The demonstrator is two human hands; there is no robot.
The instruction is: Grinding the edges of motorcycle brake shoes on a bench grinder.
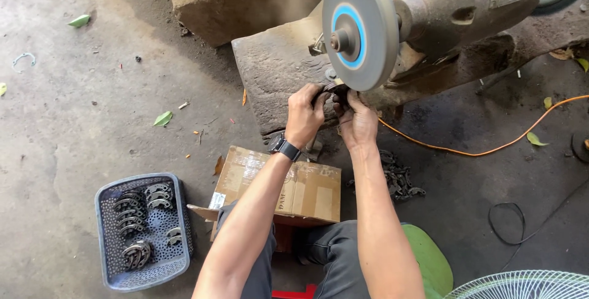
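Under the lower edge of the grey round grinding wheel with the blue ring [359,29], I have both hands closed on one small dark curved metal piece [334,88], pressed up at the wheel's rim; the piece is mostly hidden by my fingers, so its exact shape is hard to tell. My left hand [305,115] grips it from the left, a black wristwatch [286,148] on that wrist, and my right hand [358,121] pinches it from the right, the two hands touching at the thumbs. Behind the wheel sits the dusty grey motor housing [466,4], resting on a worn stone block [276,72]. Below my forearms lies a brown cardboard box [310,191]. To its left, a grey perforated plastic basket [110,262] holds rows of similar curved metal parts [141,207]. Right of the box, a loose heap of dark metal pieces [399,176] lies on the concrete floor [73,121], with an orange cable [478,150] running past.
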